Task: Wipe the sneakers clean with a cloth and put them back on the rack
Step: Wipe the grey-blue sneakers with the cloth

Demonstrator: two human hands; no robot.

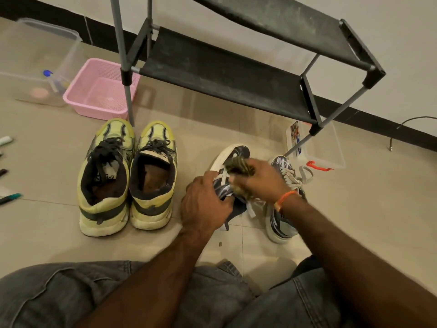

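My left hand [204, 204] grips a dark blue and white sneaker [233, 155] tilted on its side on the floor. An olive cloth [238, 165] is bunched in my right hand [260, 179] and presses against that sneaker's upper. Its partner sneaker [282, 223] stands on the floor to the right, partly behind my right wrist. Two yellow-green sneakers [104, 181] [153, 176] stand side by side to the left, heels toward me. The black shoe rack [224, 74] stands behind them, and both shelves in view hold nothing.
A pink basket [99, 91] and a clear plastic tub [35, 62] sit at the left of the rack. Beyond the rack's right leg lies a clear lidded box [324, 147]. Pens [10, 197] lie at the far left. My knees fill the bottom edge.
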